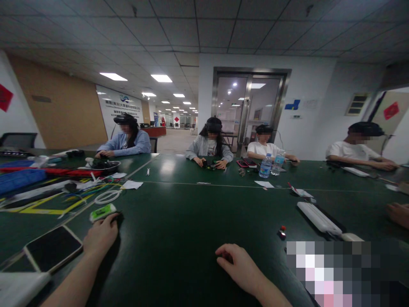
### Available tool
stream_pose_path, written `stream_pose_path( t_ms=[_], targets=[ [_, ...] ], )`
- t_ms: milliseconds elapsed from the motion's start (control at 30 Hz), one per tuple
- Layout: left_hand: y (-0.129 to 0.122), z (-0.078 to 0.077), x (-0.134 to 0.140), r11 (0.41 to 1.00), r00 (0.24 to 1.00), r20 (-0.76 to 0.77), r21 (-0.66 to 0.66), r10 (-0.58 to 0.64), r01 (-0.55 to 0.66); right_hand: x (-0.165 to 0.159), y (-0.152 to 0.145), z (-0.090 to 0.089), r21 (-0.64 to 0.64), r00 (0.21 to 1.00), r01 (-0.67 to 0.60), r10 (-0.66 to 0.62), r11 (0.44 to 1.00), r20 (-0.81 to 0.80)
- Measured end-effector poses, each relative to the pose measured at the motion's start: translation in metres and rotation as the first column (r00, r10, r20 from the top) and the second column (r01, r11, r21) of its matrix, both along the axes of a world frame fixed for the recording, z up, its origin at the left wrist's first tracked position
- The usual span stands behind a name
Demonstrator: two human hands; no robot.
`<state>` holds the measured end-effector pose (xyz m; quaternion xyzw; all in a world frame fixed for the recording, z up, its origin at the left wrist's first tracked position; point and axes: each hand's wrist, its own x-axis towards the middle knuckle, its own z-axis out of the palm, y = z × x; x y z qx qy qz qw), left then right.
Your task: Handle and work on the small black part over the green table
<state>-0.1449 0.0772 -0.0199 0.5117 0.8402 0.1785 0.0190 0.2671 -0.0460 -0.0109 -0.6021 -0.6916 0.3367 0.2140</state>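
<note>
My left hand (101, 233) rests at the left of the dark green table, its fingers drawn together at a small dark thing (119, 216) too dim to name. Just beyond those knuckles lies a green and white packet (102, 212). A phone-like device with a dark screen and pale frame (53, 248) is beside the left wrist. My right hand (238, 262) hovers over or rests on the near middle of the table. Its fingers are loosely curved, with a gap between thumb and forefinger and nothing visible between them.
A coiled white cable (108, 196), coloured wires and blue trays (22, 181) crowd the left. Rightward are a small red-and-dark item (281, 233), a long white case (319, 218) and water bottles (265, 166). Several people in headsets sit across the table (179, 221); another person's hand (398, 214) shows at right.
</note>
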Motion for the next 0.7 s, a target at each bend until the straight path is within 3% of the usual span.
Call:
stream_pose_path(
  t_ms=[267, 700],
  targets=[
    [0.0011, -0.001, -0.0015, 0.999, 1.0, -0.016, -0.032, -0.005, 0.005, -0.0001, 0.0018, -0.0048, 0.012, 1.0, -0.007, 0.007, 1.0, -0.001],
    [0.004, -0.0038, -0.0025, 0.999, 0.997, -0.073, -0.028, 0.022, -0.024, 0.0001, -0.0009, 0.0017, -0.022, 1.0, 0.002, -0.002, 1.0, -0.003]
  ],
)
